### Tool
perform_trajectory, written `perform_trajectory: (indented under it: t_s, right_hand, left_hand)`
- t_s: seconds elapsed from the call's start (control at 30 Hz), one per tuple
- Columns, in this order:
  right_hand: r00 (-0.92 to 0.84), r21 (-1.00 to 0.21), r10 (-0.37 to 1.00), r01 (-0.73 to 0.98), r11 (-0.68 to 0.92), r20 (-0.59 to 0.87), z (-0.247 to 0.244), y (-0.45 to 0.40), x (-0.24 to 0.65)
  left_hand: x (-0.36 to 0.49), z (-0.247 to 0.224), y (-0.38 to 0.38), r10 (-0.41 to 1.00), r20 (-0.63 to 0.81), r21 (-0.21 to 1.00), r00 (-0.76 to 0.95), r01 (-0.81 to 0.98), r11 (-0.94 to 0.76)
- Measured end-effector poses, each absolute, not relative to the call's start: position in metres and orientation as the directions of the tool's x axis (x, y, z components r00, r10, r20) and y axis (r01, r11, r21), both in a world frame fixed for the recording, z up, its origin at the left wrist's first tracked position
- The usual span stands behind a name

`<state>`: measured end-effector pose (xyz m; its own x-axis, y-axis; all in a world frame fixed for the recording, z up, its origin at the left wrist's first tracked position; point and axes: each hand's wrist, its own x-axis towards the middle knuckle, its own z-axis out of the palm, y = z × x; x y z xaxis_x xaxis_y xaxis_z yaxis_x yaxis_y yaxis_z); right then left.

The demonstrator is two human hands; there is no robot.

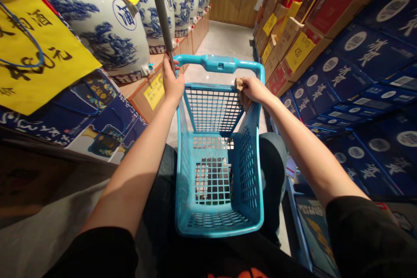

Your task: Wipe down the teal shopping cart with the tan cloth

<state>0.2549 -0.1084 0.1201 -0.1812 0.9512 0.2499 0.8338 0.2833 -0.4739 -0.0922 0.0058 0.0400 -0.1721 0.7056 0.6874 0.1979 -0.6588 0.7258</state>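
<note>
A light-blue plastic shopping basket (208, 152) with grid walls stands between my knees, nothing lying in it. Its blue handle bar (218, 63) spans the far end. My left hand (172, 79) is closed around the lower end of a grey pole (163, 17) at the basket's far left corner. The pole rises up out of the picture. At the far right corner, my right hand (256, 90) pinches a crumpled brown cloth (243, 92), which hangs against the inside of the basket's wall.
Large blue-and-white porcelain jars (107, 21) line a shelf on the left, behind a yellow price sign (42, 52). Stacked blue boxes (345, 74) and brown cartons (286, 39) border the right. A pale floor aisle (228, 37) leads to a wooden counter (233, 4).
</note>
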Motion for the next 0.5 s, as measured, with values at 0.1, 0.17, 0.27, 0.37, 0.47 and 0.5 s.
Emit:
perform_trajectory:
  t_s: [0.1, 0.17, 0.27, 0.37, 0.47, 0.5]
  right_hand:
    - [-0.166, -0.471, 0.951, 0.838, 0.275, 0.261, 0.120, -0.110, 0.258]
    - [-0.171, -0.466, 0.948, 0.838, 0.283, 0.268, 0.119, -0.108, 0.247]
    - [-0.214, -0.457, 0.943, 0.832, 0.313, 0.256, 0.118, -0.100, 0.214]
    - [-0.289, -0.439, 0.925, 0.818, 0.372, 0.246, 0.116, -0.088, 0.165]
    - [-0.341, -0.417, 0.907, 0.808, 0.417, 0.246, 0.115, -0.079, 0.116]
    - [-0.345, -0.407, 0.907, 0.813, 0.417, 0.241, 0.115, -0.077, 0.104]
  left_hand:
    - [-0.088, 0.041, 0.004, 0.688, 0.700, 0.713, -0.191, 0.211, -0.668]
    - [-0.086, 0.043, 0.001, 0.675, 0.709, 0.705, -0.202, 0.228, -0.672]
    - [-0.084, 0.047, -0.005, 0.661, 0.721, 0.693, -0.209, 0.255, -0.675]
    - [-0.085, 0.049, -0.009, 0.656, 0.727, 0.685, -0.203, 0.283, -0.671]
    - [-0.089, 0.050, -0.012, 0.662, 0.724, 0.686, -0.192, 0.295, -0.665]
    - [-0.091, 0.051, -0.013, 0.668, 0.720, 0.691, -0.189, 0.291, -0.662]
